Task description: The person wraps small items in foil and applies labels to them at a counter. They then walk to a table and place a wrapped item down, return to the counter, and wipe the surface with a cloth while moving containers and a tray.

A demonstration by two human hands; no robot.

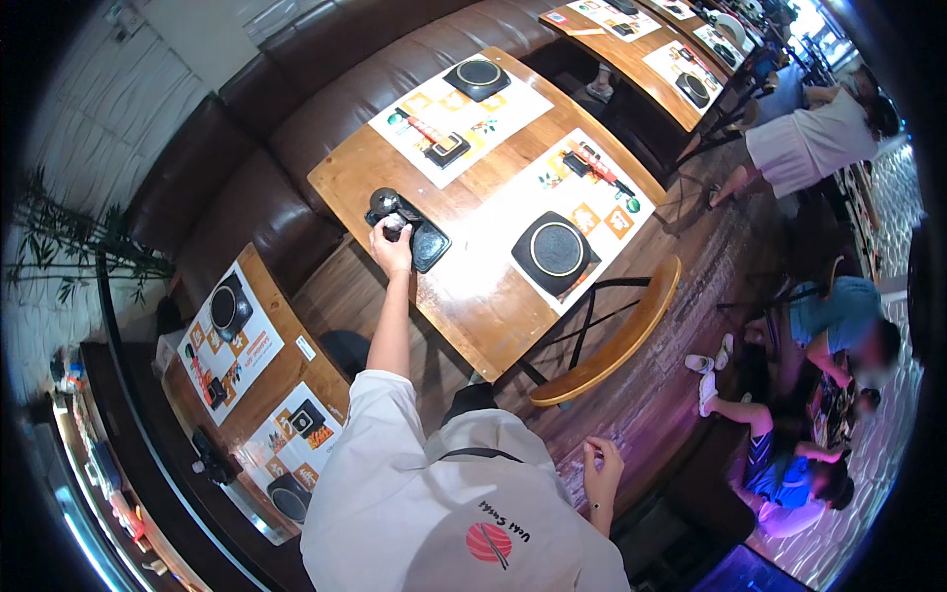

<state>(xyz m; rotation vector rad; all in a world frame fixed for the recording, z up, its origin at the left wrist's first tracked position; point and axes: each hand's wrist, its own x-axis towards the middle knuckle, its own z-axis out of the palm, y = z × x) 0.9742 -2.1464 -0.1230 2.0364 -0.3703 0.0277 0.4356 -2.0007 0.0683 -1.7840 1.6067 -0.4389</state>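
My left hand [392, 246] is at the near left corner of a wooden table [473, 325], its fingers around a small round-topped container [394, 223] on a black tray [431, 246]. A dark rounded container [385, 200] stands just behind it on the same tray. My right hand [603, 472] hangs beside my apron with fingers loosely curled, and nothing shows in it. Two printed paper placemats [510, 196] lie on the table. The nearer one bears a black square plate [555, 254] and wrapped chopsticks [603, 170] with a small dark dish; the farther one carries a similar plate [478, 79].
A brown leather bench [318, 111] runs behind the table. A wooden-backed chair [614, 340] stands at the right side. Another set table [255, 277] is at the left, more at the upper right [629, 55]. Several people sit or stand at the right.
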